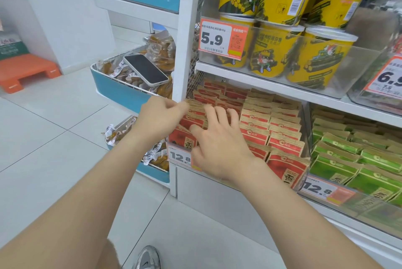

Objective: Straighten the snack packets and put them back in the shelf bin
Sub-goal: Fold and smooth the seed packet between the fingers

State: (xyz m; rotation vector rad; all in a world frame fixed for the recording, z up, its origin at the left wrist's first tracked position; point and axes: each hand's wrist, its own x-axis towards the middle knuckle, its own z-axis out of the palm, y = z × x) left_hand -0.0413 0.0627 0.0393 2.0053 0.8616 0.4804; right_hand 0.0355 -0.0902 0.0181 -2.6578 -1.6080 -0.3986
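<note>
Looking down at the lower shelf, the red and kraft-paper snack packets [282,129] sit in a clear plastic shelf bin [305,134], right in front of both hands and a bit to the right. They stand on edge in rows that run front to back into the shelf, faces forward and leaning back a little.

The middle and right rows look pretty tidy already. The left row is the messy one, and that's where both hands are.

The left hand [162,116] is further back, at the bin's left edge. Its fingers are curled and it looks to be pinching the top edge of a packet or two. The right hand [217,147] is nearer the front, fingers spread flat over the packet tops and thumb on a packet face, not gripping anything. The two hands are apart, with a few packets between them.

My guess is the next bit is squaring that left row along its front-to-back line, and either hand can reach it.

Next bin to the right holds green and kraft-paper packets [352,160]. The shelf above has yellow round canisters [276,49]. Off to the left, a white-edged smartphone [145,72] lies on loose wrapped snacks in a blue bin [117,90].
</note>
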